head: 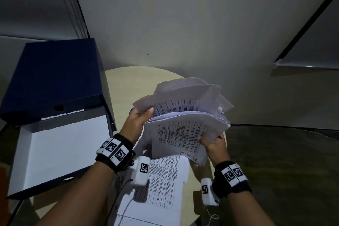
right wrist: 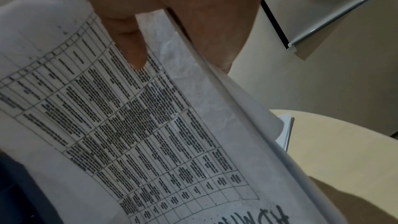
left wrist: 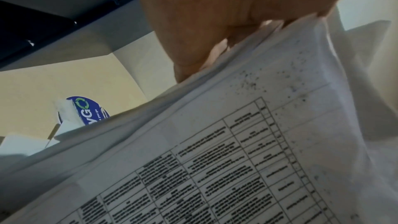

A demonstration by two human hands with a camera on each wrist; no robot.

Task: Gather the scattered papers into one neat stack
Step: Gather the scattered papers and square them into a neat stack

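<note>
Both hands hold a thick, uneven bundle of printed papers [head: 183,115] in the air above the round beige table [head: 124,82]. My left hand [head: 141,115] grips the bundle's left edge, thumb on the upper sheets. My right hand [head: 211,143] pinches the lower right corner, thumb on a page with tables and the handwritten word ADMIN. The sheets fan apart and curl at the far end. More printed sheets [head: 165,185] lie flat on the table beneath my wrists. In the left wrist view the papers [left wrist: 215,159] fill the frame under my fingers [left wrist: 193,48]; the right wrist view shows my thumb [right wrist: 131,45] on the page [right wrist: 150,125].
An open dark blue box [head: 55,134] with a white inside stands left of the table, its lid [head: 53,80] raised. A blue round sticker [left wrist: 90,110] and small white slips lie on the table. A wall is close behind, and a roller blind [head: 311,42] hangs at right.
</note>
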